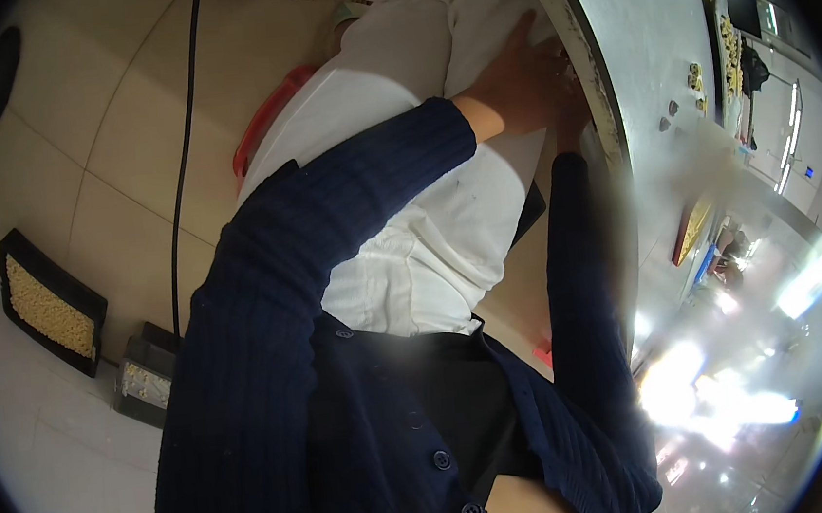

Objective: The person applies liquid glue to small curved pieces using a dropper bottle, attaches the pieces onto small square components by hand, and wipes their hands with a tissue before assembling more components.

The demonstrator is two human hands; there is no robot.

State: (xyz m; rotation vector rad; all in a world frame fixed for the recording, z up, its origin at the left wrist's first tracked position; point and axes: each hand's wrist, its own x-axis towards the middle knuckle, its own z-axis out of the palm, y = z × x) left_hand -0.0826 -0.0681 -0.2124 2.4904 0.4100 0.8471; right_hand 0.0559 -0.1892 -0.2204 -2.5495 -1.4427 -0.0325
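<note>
Both hands are bunched together right by the rim of the pale table [642,51] — left hand [512,86] over the white trousers [389,112], thumb sticking out, right hand [570,117] mostly tucked in the shadow beside it. Honestly can't tell if either one's gripping anything or just loose, too dark in there — a few small pieces [695,75] sit on the tabletop well beyond the hands.

left hand [516,79] over white clothing [384,63], beside table [650,60]
</note>
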